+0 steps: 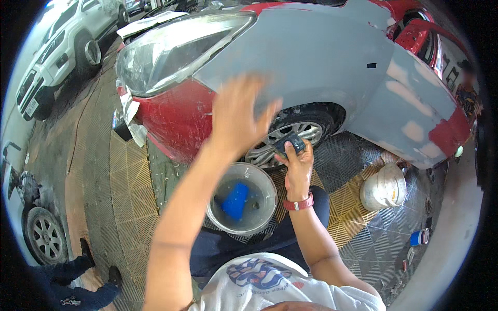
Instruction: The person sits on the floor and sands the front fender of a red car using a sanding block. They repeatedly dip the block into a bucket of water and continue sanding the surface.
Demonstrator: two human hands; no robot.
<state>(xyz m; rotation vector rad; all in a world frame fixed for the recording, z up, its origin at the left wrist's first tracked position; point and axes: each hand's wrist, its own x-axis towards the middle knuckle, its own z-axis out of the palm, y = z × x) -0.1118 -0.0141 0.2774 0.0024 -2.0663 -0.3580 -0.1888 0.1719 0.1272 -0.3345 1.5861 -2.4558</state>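
Observation:
My left hand (239, 111) is raised in front of the car's grey-primed front fender (316, 46). Its thumb stands apart from the fingers, which are smeared by motion, and nothing shows in it; whether it touches the panel I cannot tell. Lower and to the right, my right hand (300, 165) grips a small dark sanding block (290, 145) in front of the wheel (306, 129). Between my legs stands a round bucket (274, 202) of cloudy water, with a blue piece (236, 201) and a small dark thing in it.
A whitish pail (383, 189) stands right of my knee, with a blue can (419, 237) farther right. The red bumper (179, 119) and headlight (176, 52) are at the left front. Another person's legs (78, 280) show at lower left; a white vehicle (62, 46) is parked beyond.

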